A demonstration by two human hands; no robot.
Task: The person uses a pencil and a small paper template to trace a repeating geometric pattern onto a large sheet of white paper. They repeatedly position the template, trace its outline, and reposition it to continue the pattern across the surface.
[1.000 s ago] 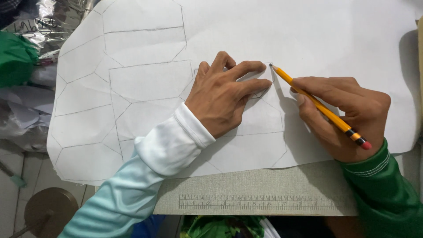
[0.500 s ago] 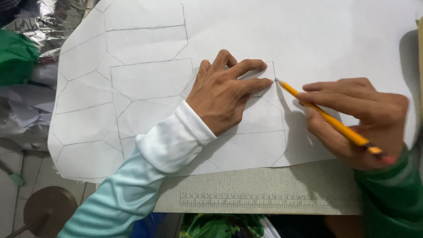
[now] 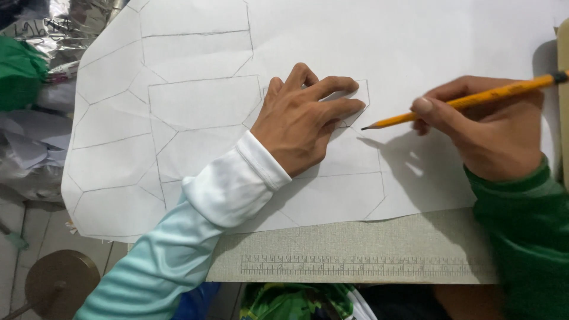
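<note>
Lifted off the line since the earlier frame, the yellow pencil [image 3: 459, 105], gripped in the right hand [image 3: 486, 127], lies nearly level, tip leftward just beside the left hand [image 3: 302, 121], spread flat on the white paper [image 3: 450, 41].

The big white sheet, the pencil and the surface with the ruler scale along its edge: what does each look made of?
White sheet: thin matte paper, creased, with pencilled outlines. Pencil, held in the right hand: probably wood, glossy orange-yellow paint, bare sharpened tip. Table surface: grey-beige with a woven-looking texture, perhaps fabric or vinyl; it bears a printed scale. The left hand presses a flat white template, likely paper or card.
</note>
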